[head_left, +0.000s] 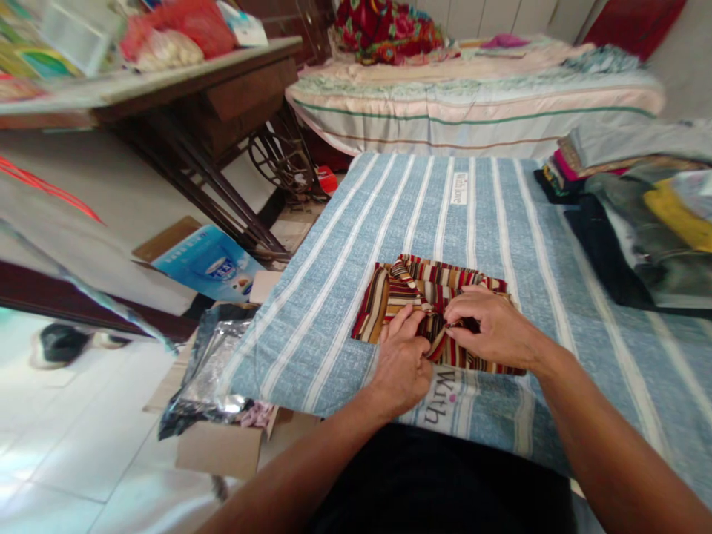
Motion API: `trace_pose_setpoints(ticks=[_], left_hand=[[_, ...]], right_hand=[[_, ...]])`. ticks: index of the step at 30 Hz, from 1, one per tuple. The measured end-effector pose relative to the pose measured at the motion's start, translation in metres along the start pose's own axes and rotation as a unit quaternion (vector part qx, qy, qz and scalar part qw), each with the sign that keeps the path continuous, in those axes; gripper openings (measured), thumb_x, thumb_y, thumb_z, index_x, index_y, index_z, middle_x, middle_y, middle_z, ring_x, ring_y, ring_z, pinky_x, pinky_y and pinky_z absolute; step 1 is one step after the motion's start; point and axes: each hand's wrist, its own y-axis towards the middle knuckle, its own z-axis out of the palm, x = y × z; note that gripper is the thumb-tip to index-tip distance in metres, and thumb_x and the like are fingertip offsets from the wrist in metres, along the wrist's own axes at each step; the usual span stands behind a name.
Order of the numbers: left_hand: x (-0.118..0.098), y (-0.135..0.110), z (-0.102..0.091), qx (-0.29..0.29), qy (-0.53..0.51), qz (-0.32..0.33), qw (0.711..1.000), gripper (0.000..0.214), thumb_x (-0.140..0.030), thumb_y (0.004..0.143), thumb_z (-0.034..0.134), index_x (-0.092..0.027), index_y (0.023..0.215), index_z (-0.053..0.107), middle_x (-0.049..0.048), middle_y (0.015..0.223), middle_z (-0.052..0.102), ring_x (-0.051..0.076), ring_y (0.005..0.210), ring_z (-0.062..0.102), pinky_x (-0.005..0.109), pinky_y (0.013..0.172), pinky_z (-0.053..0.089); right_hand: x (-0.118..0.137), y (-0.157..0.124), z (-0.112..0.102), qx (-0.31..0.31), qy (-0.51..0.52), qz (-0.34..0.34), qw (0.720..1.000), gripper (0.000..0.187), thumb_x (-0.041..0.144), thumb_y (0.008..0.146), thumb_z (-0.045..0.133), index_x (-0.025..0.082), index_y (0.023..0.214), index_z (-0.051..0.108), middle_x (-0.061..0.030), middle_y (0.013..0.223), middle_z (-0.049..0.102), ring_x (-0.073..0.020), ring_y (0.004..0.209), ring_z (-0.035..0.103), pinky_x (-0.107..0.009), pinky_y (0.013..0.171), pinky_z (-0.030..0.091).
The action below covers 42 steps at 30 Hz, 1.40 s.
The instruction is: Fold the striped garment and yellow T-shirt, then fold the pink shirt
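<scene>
A folded striped shirt (371, 304) in red, tan, cream and black lies on the blue-and-white striped bed cover (334, 245), close in front of me. What looks like its collar is toward the far left side. My right hand (489, 322) pinches a bit of its fabric between thumb and fingers, near the middle. Beside it, my left hand (403, 360) rests on the shirt's near left part with fingers bent and the thumb against a fold of the cloth. Both hands partly cover the shirt.
Folded clothes (628, 230) are piled at the right. An open cardboard box (216, 445) with a plastic bag stands on the floor at the left, near a blue carton (208, 263). A treadle sewing table (183, 81) is at the far left; another bed (472, 111) stands behind.
</scene>
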Motion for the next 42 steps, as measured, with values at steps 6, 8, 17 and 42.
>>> trace_pose_setpoints(ticks=[6,8,17,42], left_hand=[[0.007,-0.002,0.000,-0.045,-0.017,0.029,0.998,0.013,-0.005,0.069,0.053,-0.016,0.066,0.059,0.0116,0.128,0.053,0.029,0.130,0.035,0.050,0.102,0.037],[0.009,-0.003,0.000,-0.089,-0.024,0.045,0.995,0.014,-0.005,0.073,0.051,-0.016,0.072,0.060,0.0121,0.122,0.057,0.027,0.126,0.040,0.048,0.101,0.040],[0.009,-0.004,0.004,-0.178,0.042,0.085,0.980,0.014,-0.007,0.081,0.048,-0.013,0.086,0.059,0.0141,0.113,0.059,0.029,0.120,0.045,0.049,0.098,0.043],[0.006,0.015,-0.012,-0.212,-0.042,0.131,0.968,0.029,-0.005,0.084,0.049,-0.013,0.111,0.054,0.0138,0.119,0.059,0.019,0.113,0.055,0.035,0.097,0.048]], right_hand=[[-0.002,0.002,0.001,-0.010,-0.002,-0.002,1.000,0.012,0.015,0.075,0.058,0.019,0.064,0.056,-0.0002,0.071,0.065,-0.0145,0.070,0.058,-0.036,0.080,0.039],[-0.002,0.003,0.002,-0.012,-0.003,0.000,1.000,0.012,0.015,0.076,0.058,0.019,0.065,0.056,-0.0001,0.071,0.065,-0.0146,0.071,0.057,-0.035,0.079,0.039],[-0.001,0.007,0.006,-0.036,-0.009,0.000,0.999,0.014,0.014,0.078,0.056,0.019,0.065,0.057,0.0005,0.068,0.063,-0.0134,0.067,0.054,-0.035,0.082,0.037],[0.005,0.023,0.016,0.016,-0.197,0.063,0.978,0.004,0.019,0.079,0.063,0.018,0.076,0.060,-0.0042,0.079,0.066,-0.0198,0.080,0.057,-0.034,0.082,0.035]])
